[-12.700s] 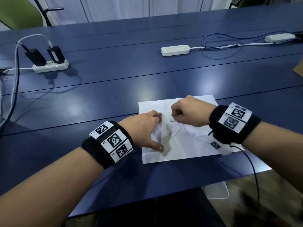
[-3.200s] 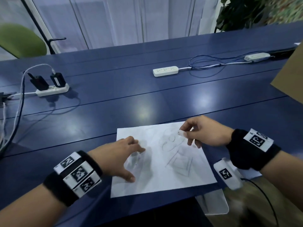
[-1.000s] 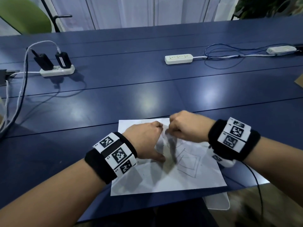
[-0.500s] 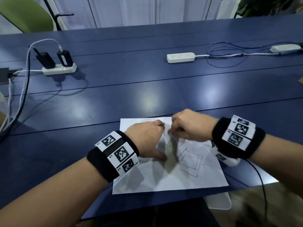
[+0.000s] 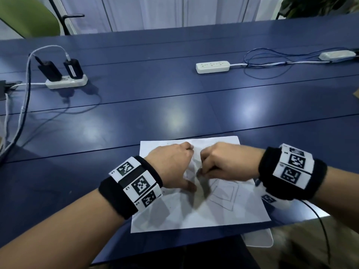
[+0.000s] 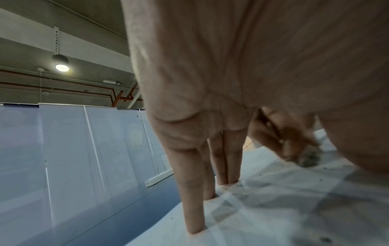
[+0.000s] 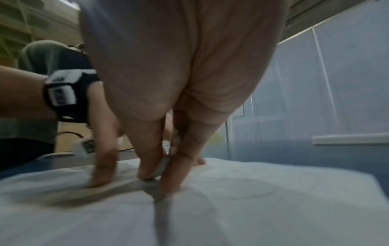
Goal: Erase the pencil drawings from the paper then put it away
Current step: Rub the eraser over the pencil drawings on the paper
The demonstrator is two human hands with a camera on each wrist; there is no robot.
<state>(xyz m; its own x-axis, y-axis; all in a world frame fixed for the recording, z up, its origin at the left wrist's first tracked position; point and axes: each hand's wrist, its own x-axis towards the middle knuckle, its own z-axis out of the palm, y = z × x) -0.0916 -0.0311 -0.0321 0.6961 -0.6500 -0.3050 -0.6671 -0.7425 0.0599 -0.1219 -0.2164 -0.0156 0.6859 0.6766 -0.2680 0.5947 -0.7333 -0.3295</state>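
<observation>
A white sheet of paper (image 5: 204, 212) lies on the blue table (image 5: 174, 98) near its front edge. Pencil squares (image 5: 223, 193) show on its right half. My left hand (image 5: 174, 166) presses straight fingers (image 6: 193, 199) down on the sheet's left part. My right hand (image 5: 219, 162) pinches a small white eraser (image 7: 162, 166) between thumb and fingers, its tip on the paper (image 7: 231, 208) just right of the left hand. In the head view the eraser is hidden under the fist. Grey smudging (image 6: 309, 159) lies under the right fingers.
Two white power strips stand farther back, one with black chargers (image 5: 66, 82) at the left, one (image 5: 212, 66) in the middle with cables (image 5: 272, 63) trailing right. A third white block (image 5: 338, 54) lies far right. A green chair (image 5: 25, 16) stands beyond the table.
Since 3.2 s ago the right hand came down from holding the eraser above the sheet onto it. Over the last second both hands stay close together, with the right shifting slightly while rubbing.
</observation>
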